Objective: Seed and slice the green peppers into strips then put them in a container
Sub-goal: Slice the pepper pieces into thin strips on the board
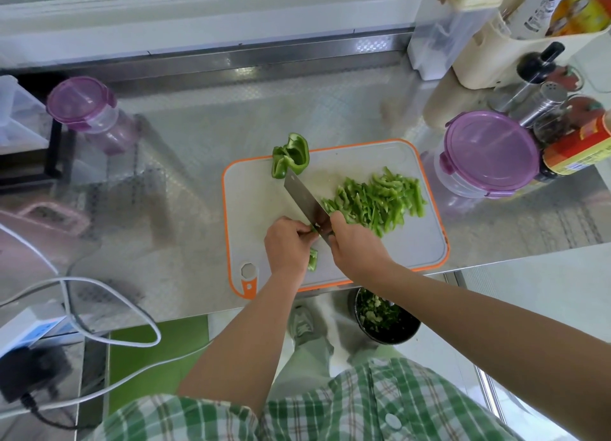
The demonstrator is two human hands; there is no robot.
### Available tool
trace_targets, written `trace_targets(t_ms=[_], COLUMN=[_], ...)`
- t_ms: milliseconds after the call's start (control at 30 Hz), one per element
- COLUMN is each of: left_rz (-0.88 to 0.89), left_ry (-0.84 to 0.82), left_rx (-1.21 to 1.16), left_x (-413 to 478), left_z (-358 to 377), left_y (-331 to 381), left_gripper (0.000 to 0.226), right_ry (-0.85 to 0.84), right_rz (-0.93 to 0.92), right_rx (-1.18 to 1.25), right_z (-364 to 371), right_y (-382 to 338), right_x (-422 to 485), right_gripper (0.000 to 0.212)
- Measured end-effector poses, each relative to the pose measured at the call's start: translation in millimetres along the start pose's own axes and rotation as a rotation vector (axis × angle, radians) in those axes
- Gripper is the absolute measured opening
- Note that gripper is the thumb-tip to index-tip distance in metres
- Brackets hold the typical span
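Head view: left hand [286, 243] pinches one pepper piece [312, 258], right hand [355, 245] grips one cleaver [305, 197]; two containers [82, 104] [489, 152].

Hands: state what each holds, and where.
Right hand grips the cleaver at its handle; left hand holds a pepper piece with curled fingers, beside the blade.

Left half of board [258, 215] bare, open from near edge. Strip pile [380, 202] fills right half. Pepper piece [291, 159] blocks far edge. Lidded container [489, 156] just right of board. Cable [109, 308] loops across near-left counter [185, 136].
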State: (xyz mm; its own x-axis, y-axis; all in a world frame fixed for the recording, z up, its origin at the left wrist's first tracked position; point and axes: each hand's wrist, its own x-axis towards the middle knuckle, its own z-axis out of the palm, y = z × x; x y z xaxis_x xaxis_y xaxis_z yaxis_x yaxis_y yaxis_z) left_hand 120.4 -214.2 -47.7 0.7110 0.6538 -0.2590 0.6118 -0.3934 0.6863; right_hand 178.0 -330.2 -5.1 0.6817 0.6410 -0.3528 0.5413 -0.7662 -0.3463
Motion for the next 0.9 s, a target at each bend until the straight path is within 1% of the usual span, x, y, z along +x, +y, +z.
trace_targets(t_ms=[200,533,633,767,900], left_rz=[-0.003,-0.015,0.001,0.023,0.019], left_ry=[-0.011,-0.032,-0.034,-0.045,-0.043], left_rx=[-0.018,-0.002,0.018,0.033,0.029], left_x=[-0.3,-0.5,-0.7,-0.2,-1.1], left_z=[-1.0,-1.8,-2.5,-3.2,-2.7], left_y=[2.0,2.1,1.7,1.2,-0.2], left_gripper=[0.016,0.015,0.015,0.015,0.014], right_ry=[0.008,-0.005,0.018,0.088,0.104], right_rz=[-0.001,0.062,0.057,0.056,0.027], right_rx=[0.016,0.007,0.024,0.057,0.11], right_z=[-1.4,11.0,14.5,17.7,13.6], right_y=[2.9,-1.1,0.1,6.4,7.1], right_x=[3.4,9.4,10.8,7.3,2.4], right_gripper=[0.014,0.016,0.01,0.016,0.014])
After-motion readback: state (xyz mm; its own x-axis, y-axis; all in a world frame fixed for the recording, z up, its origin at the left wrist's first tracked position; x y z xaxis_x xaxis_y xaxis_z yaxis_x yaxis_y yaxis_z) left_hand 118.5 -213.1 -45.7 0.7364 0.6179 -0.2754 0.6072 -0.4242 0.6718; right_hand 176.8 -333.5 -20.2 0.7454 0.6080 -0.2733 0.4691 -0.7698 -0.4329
